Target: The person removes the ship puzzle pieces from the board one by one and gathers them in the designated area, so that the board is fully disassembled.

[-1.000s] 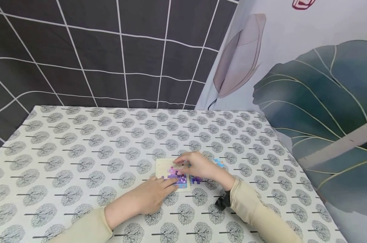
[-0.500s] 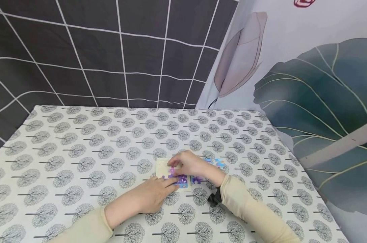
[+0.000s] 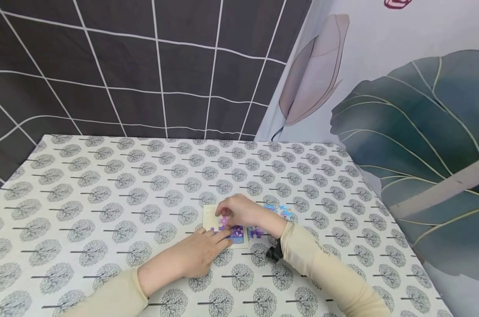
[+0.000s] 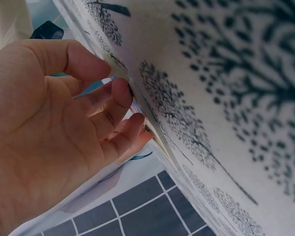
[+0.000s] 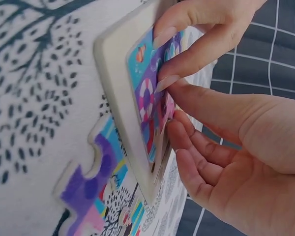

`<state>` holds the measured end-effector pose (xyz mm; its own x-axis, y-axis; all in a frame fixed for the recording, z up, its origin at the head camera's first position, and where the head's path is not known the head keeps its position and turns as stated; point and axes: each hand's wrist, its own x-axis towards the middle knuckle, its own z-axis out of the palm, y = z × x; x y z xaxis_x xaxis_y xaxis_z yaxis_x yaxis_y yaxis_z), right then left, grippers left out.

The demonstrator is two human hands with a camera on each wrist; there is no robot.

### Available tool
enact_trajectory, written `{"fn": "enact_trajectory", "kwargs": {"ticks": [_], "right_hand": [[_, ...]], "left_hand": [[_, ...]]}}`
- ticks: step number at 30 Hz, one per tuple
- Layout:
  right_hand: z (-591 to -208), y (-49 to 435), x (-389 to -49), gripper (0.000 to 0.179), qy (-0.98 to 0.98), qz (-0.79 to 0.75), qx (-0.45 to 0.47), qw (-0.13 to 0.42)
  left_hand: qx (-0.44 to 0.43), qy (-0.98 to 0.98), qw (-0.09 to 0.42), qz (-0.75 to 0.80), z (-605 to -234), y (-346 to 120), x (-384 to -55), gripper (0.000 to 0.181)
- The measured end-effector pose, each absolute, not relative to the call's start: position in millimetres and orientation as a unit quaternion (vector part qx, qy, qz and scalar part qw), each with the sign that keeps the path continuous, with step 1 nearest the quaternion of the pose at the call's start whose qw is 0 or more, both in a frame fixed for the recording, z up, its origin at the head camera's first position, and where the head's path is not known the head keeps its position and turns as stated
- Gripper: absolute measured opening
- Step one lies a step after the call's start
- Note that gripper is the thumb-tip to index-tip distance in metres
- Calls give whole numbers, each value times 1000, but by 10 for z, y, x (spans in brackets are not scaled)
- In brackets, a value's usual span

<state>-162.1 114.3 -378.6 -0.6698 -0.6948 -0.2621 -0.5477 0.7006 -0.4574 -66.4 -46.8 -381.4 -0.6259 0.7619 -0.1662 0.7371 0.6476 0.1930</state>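
Observation:
A cream puzzle tray lies flat on the table, partly filled with purple, pink and blue jigsaw pieces. My left hand rests on the near left of the tray, its fingers extended over the assembled pieces. Above the tray's far part, my right hand bends thumb and fingers together. In the right wrist view, the right thumb and fingertips pinch a pink puzzle piece close over the tray, mostly hidden by the fingers. There, a printed lifebuoy shows on the fitted pieces.
Loose purple pieces lie just right of the tray, and blue pieces farther back, partly behind the right wrist. A tree-patterned cloth covers the table. A dark gridded curtain hangs behind it.
My right hand has shifted slightly left over the tray, its thumb and fingers drawing closer together. More blue loose pieces show behind the wrist. My left hand stays put.

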Motion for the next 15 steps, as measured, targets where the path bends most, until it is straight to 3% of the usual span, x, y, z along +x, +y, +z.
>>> {"fn": "enact_trajectory", "kwargs": {"ticks": [5,15], "right_hand": [[-3777,1146,-1628,29,897,-187,-332,224],[-3831,1222,-1630,25,883,-244,-351,193]], "left_hand": [[410,902,125,51,-3813,-462,-653,65],[407,902,136,53,-3815,-480,-649,63]]}}
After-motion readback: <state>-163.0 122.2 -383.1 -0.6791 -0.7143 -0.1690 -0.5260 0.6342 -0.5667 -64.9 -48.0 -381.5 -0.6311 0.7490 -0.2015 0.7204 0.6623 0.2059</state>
